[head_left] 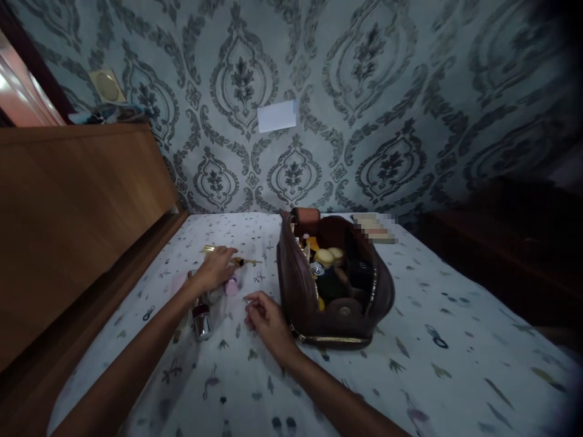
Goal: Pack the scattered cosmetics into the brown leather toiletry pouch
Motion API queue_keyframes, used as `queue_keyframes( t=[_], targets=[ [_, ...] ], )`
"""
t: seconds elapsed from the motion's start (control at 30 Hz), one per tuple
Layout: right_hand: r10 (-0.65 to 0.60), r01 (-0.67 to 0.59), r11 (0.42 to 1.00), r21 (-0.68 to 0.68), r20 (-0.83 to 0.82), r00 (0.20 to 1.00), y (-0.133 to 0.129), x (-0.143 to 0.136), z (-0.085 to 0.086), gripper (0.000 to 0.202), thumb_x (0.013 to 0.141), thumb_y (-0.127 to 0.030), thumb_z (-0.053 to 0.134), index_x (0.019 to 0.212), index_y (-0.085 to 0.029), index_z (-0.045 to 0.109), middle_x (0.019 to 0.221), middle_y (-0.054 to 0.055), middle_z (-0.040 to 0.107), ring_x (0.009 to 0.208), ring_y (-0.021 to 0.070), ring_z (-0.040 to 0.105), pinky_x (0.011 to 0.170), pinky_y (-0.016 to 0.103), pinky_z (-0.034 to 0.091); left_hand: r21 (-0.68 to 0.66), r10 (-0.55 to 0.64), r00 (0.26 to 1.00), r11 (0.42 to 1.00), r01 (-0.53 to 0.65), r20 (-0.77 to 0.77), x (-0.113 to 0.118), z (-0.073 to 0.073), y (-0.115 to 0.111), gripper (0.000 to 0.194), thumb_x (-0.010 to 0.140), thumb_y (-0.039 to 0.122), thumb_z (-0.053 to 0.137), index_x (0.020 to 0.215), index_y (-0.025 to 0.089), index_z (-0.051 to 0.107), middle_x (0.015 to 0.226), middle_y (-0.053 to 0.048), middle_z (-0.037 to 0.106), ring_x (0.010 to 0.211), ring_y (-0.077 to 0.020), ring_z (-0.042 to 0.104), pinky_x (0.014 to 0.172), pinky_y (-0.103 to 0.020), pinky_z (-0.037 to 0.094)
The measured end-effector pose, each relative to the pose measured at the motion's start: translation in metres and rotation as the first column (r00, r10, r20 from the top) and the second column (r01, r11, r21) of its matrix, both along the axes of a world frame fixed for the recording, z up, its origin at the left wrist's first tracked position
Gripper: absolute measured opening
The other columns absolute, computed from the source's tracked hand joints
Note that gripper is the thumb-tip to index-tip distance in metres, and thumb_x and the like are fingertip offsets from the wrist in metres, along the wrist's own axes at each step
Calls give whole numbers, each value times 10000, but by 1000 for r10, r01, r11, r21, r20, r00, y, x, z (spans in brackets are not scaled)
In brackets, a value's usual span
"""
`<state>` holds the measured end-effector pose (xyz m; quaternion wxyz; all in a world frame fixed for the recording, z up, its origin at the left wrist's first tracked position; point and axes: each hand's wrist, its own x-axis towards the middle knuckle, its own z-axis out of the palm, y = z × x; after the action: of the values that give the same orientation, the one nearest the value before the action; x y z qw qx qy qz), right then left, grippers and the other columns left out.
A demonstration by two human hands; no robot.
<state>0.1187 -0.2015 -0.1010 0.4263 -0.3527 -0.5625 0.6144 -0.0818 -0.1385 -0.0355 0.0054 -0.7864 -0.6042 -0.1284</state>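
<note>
My left hand (216, 267) reaches over a loose group of small toiletries, fingers stretched to the right and nothing visibly gripped. Beside its fingertips lies a thin gold-and-black item (241, 261), and a gold tube (209, 248) shows behind the hand. Just below the fingers is a small pink-capped item (232, 286). A bottle with a shiny silver end (201, 325) lies under my left wrist, partly hidden. My right hand (268, 321) hovers or rests left of the brown bag (294, 291), fingers loosely bent and apart, holding nothing visible. The bag is unzipped.
Inside the bag are yellowish round puffs (328, 256), a black case (362, 274) and other small things. A blurred flat object (376, 228) lies behind it on the patterned sheet (437, 376). A wooden cabinet (82, 206) borders the left; the papered wall (319, 152) stands behind.
</note>
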Motion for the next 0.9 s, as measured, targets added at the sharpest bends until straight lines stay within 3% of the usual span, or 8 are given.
queue_keyframes(
  t=[0.1,0.2,0.33,0.43,0.6,0.77,0.9],
  targets=[
    [10,-14,997,71,63,998,-6,4,1,176,808,-300,532,946,-202,581,823,6,593,639,141,619,568,258,486,47,52,998,997,-53,30,-21,2,-32,393,934,290,490,1314,198,526,1280,-133,596,1221,-289,520,1036,-451,428],
    [17,-32,993,115,125,992,-10,6,1,171,831,-304,521,947,-198,588,786,9,600,653,156,610,575,264,480,90,152,985,983,-159,82,-47,0,-65,380,942,307,458,1300,205,533,1271,-130,596,1212,-303,516,1024,-488,432],
    [35,-56,991,120,167,985,-11,6,1,184,849,-315,508,960,-195,593,747,2,599,649,162,603,581,266,474,72,250,951,961,-266,182,-78,-11,-102,395,944,369,438,1283,194,541,1231,-127,616,1159,-303,544,1011,-496,444],
    [16,-57,984,169,234,972,-4,0,2,180,861,-303,492,951,-194,603,762,10,615,678,171,606,625,286,490,44,301,901,943,-330,313,-88,-22,-121,444,966,435,408,1323,189,501,1290,-131,583,1204,-287,539,1039,-480,437],
    [-140,-37,901,432,369,919,12,-28,16,257,848,-228,499,1068,-177,622,998,80,630,943,218,613,854,356,501,-21,346,819,925,-379,458,-76,-35,-135,481,960,462,446,1377,222,461,1343,-118,539,1246,-275,526,1046,-458,444],
    [-258,-111,835,539,561,786,23,-58,20,436,818,-268,620,1240,-165,583,1134,129,563,1051,279,560,956,431,462,-1,343,863,930,-368,370,-59,-36,-135,474,957,484,484,1377,264,481,1454,-117,455,1359,-309,416,1099,-510,382],
    [-298,-129,815,564,600,743,27,-67,13,383,827,-192,594,1209,-196,627,1109,133,573,1030,294,547,933,439,458,80,292,898,939,-335,330,-58,-37,-128,461,951,447,507,1371,256,488,1428,-117,488,1348,-301,427,1101,-498,379]
  ],
)
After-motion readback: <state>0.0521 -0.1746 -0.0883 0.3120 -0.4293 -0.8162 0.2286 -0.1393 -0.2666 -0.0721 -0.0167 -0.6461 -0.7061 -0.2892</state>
